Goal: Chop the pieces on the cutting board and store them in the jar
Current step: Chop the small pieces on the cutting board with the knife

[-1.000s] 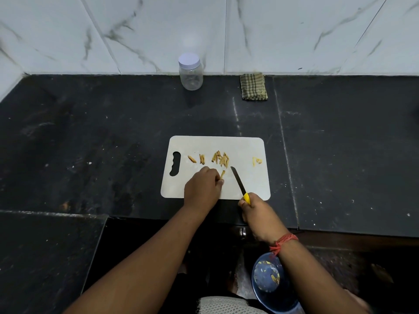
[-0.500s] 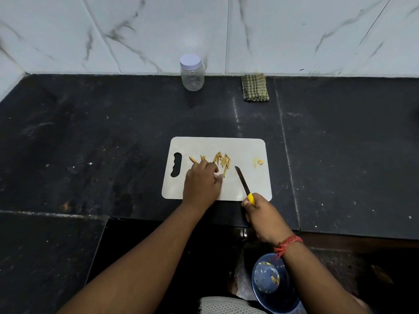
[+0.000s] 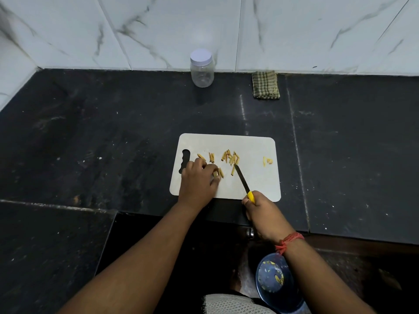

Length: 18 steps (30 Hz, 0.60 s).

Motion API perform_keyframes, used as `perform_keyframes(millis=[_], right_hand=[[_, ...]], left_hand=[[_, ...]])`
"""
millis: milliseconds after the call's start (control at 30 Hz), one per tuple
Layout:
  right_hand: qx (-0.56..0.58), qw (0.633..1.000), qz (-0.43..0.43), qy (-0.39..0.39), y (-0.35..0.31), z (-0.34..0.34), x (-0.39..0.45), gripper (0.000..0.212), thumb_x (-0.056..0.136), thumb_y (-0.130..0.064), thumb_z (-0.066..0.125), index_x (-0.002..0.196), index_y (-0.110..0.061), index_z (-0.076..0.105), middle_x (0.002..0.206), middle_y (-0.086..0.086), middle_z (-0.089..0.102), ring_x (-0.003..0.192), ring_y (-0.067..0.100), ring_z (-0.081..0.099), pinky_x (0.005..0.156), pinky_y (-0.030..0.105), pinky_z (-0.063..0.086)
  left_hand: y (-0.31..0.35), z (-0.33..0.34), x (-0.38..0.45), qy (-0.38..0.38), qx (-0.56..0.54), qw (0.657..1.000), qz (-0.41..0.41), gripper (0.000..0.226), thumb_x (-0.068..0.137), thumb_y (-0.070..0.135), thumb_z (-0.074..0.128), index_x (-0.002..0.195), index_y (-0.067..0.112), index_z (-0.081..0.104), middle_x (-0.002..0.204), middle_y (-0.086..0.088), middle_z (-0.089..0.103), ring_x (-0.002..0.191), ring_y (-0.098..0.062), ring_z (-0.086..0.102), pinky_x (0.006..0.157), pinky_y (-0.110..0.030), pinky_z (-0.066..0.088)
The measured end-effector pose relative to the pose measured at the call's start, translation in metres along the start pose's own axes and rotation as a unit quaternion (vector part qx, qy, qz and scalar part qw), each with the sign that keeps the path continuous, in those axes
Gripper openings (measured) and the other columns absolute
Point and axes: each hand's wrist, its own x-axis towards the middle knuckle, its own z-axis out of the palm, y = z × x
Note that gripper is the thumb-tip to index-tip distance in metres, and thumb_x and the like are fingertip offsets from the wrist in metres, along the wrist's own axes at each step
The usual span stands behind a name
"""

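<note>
I see a matt, smooth plastic cutting board (image 3: pixel 254 182) on rough, scuffed black stone counter (image 3: pixel 113 137). The jar (image 3: pixel 202 72) is clear plastic; the wall tiles (image 3: pixel 294 30) look glossy marble.

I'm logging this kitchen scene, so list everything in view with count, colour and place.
cutting board: one, white, counter centre
pieces: many, yellow-tan, scattered on the board
knife: one, yellow handle, tip among the pieces
jar: one, clear, white lid on, by the wall
cloth: one, green checked, folded, right of jar
bowl: one, blue, below counter edge
counter: black
left hand: fingers on pieces
right hand: grips knife handle
</note>
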Motion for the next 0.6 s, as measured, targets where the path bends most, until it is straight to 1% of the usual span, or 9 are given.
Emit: perform_keyframes(millis=[67,133,200,333,500,600], right_hand=[[-0.004,1.0,0.0,-0.003,-0.001,0.0,0.0,0.02,0.102,-0.028,0.044,0.088,-0.016,0.051,0.072,0.003,0.056,0.058,0.017,0.048,0.055,0.029,0.039],[-0.009,1.0,-0.003,-0.005,-0.003,0.001,-0.001,0.019,0.102,-0.028,0.044,0.089,-0.016,0.052,0.073,0.003,0.057,0.061,0.017,0.049,0.057,0.031,0.041],[-0.016,1.0,-0.007,-0.008,-0.006,0.004,-0.001,0.02,0.102,-0.028,0.044,0.089,-0.015,0.051,0.075,0.003,0.057,0.063,0.016,0.05,0.058,0.03,0.041],[-0.034,0.999,-0.011,-0.02,-0.014,0.012,0.0,0.021,0.102,-0.028,0.044,0.09,-0.012,0.05,0.077,0.004,0.057,0.065,0.017,0.05,0.059,0.03,0.04],[-0.042,0.999,0.004,-0.032,-0.019,0.019,0.002,0.021,0.103,-0.029,0.043,0.091,-0.012,0.049,0.079,0.006,0.057,0.067,0.017,0.05,0.059,0.029,0.038],[-0.058,0.998,0.004,-0.032,-0.021,0.021,0.0,0.022,0.103,-0.028,0.043,0.091,-0.011,0.047,0.08,0.005,0.055,0.066,0.016,0.048,0.055,0.026,0.034]], left_hand=[[-0.004,0.0,0.0,-0.006,-0.005,1.0,-0.016,0.024,0.089,0.038,0.068,0.108,0.024,0.07,0.108,-0.001,0.053,0.101,-0.025,0.048,0.086,-0.042,0.044],[-0.008,0.0,-0.001,-0.018,-0.017,1.0,-0.016,0.028,0.089,0.041,0.067,0.113,0.026,0.069,0.11,0.0,0.052,0.103,-0.024,0.047,0.09,-0.042,0.042],[-0.01,-0.002,-0.003,-0.021,-0.031,0.999,-0.013,0.027,0.092,0.037,0.064,0.116,0.027,0.068,0.11,0.001,0.052,0.103,-0.023,0.046,0.091,-0.042,0.042],[-0.01,-0.004,-0.003,-0.013,-0.029,0.999,-0.009,0.024,0.092,0.027,0.064,0.115,0.032,0.068,0.105,0.0,0.051,0.098,-0.022,0.046,0.087,-0.04,0.042],[-0.009,-0.005,-0.003,-0.011,-0.018,1.0,-0.019,0.02,0.09,0.031,0.064,0.108,0.031,0.069,0.104,0.001,0.051,0.097,-0.021,0.046,0.085,-0.039,0.041],[-0.01,-0.005,-0.007,-0.01,-0.013,0.999,-0.03,0.018,0.089,0.031,0.063,0.106,0.028,0.069,0.106,0.001,0.052,0.099,-0.02,0.046,0.086,-0.038,0.041]])
